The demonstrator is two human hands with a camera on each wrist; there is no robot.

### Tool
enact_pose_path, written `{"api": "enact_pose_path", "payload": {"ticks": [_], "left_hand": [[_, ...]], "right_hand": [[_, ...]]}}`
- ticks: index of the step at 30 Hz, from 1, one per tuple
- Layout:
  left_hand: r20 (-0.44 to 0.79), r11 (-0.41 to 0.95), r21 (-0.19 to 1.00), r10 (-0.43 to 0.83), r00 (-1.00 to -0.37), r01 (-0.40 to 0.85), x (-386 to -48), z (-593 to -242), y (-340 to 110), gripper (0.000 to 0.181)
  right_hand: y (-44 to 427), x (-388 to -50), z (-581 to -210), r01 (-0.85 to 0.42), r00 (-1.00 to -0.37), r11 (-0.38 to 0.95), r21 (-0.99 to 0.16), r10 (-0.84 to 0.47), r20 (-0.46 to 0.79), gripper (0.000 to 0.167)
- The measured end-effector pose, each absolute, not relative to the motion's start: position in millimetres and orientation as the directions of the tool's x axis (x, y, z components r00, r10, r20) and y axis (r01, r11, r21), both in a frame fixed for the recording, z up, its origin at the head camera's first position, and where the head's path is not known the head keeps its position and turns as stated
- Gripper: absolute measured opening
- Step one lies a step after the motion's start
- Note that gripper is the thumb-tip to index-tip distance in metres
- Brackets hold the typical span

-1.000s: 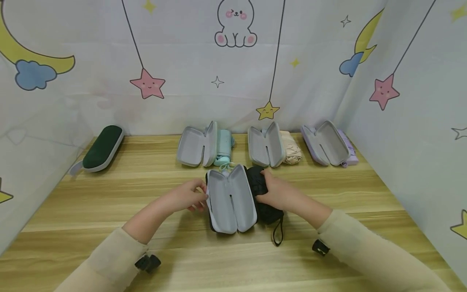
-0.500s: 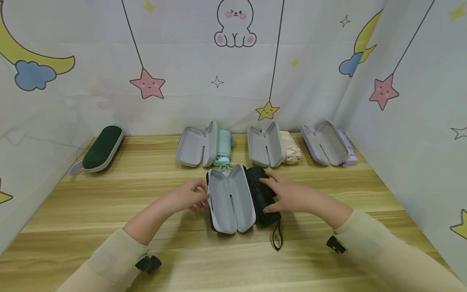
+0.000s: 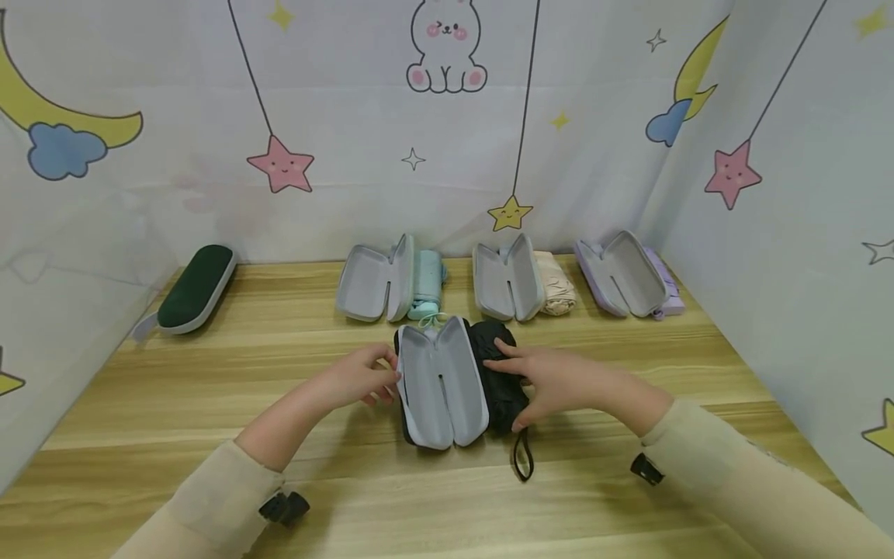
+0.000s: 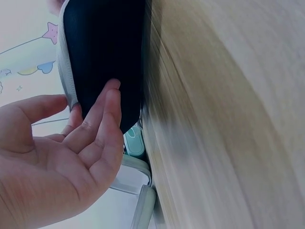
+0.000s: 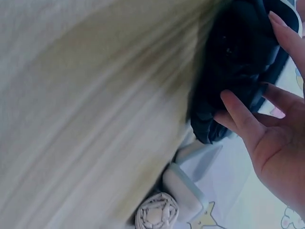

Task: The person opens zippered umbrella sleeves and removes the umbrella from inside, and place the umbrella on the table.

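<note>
A black hard case (image 3: 445, 388) with a grey lining lies unzipped and spread in the middle of the wooden table. At its left rim my left hand (image 3: 356, 376) pinches the edge between thumb and index finger; the other fingers rest along the dark shell (image 4: 105, 57) in the left wrist view. A black folded umbrella (image 3: 504, 396) with a wrist loop lies against the case's right side. My right hand (image 3: 559, 380) is spread over this umbrella, its fingertips touching the wrinkled fabric (image 5: 238, 62) without curling round it.
Along the back stand a teal-edged open case (image 3: 366, 283) beside a teal umbrella (image 3: 427, 279), another open case (image 3: 496, 283) beside a beige umbrella (image 3: 555, 286), and a purple open case (image 3: 625, 272) beside a purple umbrella (image 3: 667, 283). A closed green case (image 3: 195, 287) lies back left.
My right hand has loosened from the black umbrella and spread its fingers over it. The umbrella has shifted slightly left, closer to the case. My left hand stays at the rim.
</note>
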State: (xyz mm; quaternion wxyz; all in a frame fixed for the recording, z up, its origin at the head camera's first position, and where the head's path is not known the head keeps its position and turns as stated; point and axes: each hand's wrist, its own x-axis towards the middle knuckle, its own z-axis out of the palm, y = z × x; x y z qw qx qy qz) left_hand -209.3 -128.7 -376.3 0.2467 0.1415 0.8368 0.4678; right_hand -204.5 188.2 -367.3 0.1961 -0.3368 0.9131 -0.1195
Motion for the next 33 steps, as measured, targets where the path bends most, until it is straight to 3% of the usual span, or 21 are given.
{"api": "enact_pose_path", "payload": {"ticks": [14, 33], "left_hand": [[-0.259, 0.524, 0.851, 0.481, -0.838, 0.038, -209.2, -370.7, -163.7, 0.010], [-0.289, 0.559, 0.829, 0.431, -0.855, 0.003, -207.0, -363.6, -226.4, 0.017]], "right_hand": [[143.2, -204.9, -375.9, -0.589, -0.715, 0.725, -0.357, -0.673, -0.190, 0.098], [79.1, -221.7, -376.6, -0.643, -0.612, 0.669, -0.374, -0.742, -0.275, 0.092]]}}
